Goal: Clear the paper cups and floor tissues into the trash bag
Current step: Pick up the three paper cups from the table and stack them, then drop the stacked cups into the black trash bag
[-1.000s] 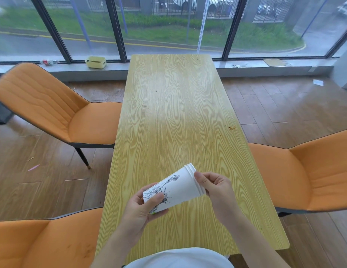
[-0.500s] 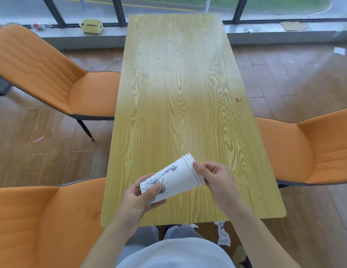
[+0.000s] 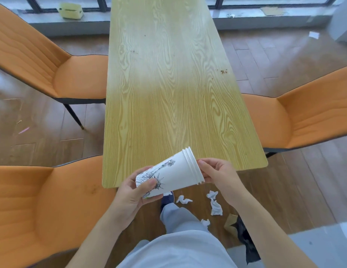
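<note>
A stack of nested white paper cups (image 3: 174, 175) with a black line drawing lies on its side over the near end of the wooden table (image 3: 168, 89). My left hand (image 3: 134, 194) grips the stack's bottom end. My right hand (image 3: 217, 175) pinches the rims at the open end. Several crumpled white tissues (image 3: 214, 204) lie on the wood floor below the table's near edge, another tissue (image 3: 183, 199) among them. A dark bag-like shape (image 3: 246, 240) lies on the floor by my right forearm, partly hidden.
Three orange chairs surround the table: far left (image 3: 58, 70), near left (image 3: 43, 206) and right (image 3: 304, 113). A yellow box (image 3: 71, 10) sits on the window ledge. A paper scrap (image 3: 314, 34) lies on the floor at far right. Crumbs (image 3: 223, 71) dot the table's right edge.
The view has tilted down and pulled back from the table, bringing the floor tissues and my legs into sight. Both hands keep the same hold on the cup stack.
</note>
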